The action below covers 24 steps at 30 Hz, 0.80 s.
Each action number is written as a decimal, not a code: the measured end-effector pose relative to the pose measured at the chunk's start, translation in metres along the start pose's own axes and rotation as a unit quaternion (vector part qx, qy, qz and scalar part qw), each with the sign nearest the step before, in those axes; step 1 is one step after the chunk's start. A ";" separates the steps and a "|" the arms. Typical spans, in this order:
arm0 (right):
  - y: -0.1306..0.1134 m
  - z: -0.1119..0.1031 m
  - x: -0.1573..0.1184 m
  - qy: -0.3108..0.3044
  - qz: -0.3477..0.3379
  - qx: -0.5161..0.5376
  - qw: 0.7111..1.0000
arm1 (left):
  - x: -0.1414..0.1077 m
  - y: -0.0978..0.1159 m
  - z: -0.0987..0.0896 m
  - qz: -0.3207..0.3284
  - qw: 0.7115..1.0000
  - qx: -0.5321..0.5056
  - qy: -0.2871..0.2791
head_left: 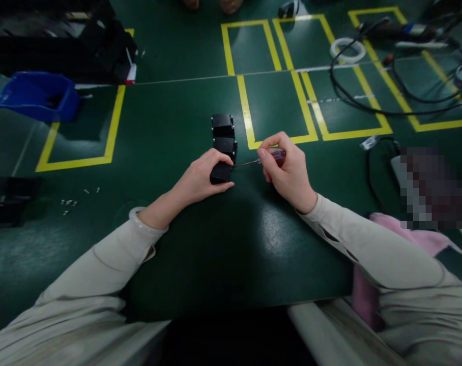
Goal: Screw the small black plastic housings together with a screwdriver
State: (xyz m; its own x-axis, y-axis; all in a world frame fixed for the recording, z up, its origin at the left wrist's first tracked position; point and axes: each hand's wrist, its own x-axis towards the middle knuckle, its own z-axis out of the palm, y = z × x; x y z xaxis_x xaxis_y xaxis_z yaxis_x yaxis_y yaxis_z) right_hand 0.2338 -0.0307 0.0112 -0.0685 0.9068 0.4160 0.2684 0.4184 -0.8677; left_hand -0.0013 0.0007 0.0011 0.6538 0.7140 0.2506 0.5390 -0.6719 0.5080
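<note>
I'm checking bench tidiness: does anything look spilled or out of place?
Small pieces, apparently screws, lie scattered on the green tabletop left of the left hand, outside any container; a black cable sprawls across yellow tape outlines at upper right. Both look untidy.

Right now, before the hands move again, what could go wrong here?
The screwdriver in the right hand could slip and jab the left hand, since its tip sits close to that thumb.
The black block might shift under sideways pressure, as the left hand seems to be steadying it.
The small loose screws could get scattered if the left sleeve sweeps outward.
</note>
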 end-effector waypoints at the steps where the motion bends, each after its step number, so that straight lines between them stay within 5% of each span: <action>1: 0.000 0.000 0.000 0.004 -0.002 0.001 1.000 | 0.000 0.000 0.000 0.004 1.000 -0.001 0.002; 24: 0.000 0.000 0.000 0.010 -0.005 0.017 1.000 | 0.000 -0.001 0.000 0.011 1.000 -0.001 0.005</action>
State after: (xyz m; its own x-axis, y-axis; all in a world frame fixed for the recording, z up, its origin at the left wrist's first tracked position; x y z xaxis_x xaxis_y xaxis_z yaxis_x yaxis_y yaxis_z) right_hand 0.2334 -0.0309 0.0110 -0.0515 0.9016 0.4295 0.2347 0.4289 -0.8723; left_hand -0.0019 0.0011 0.0000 0.6601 0.7012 0.2696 0.5238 -0.6868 0.5039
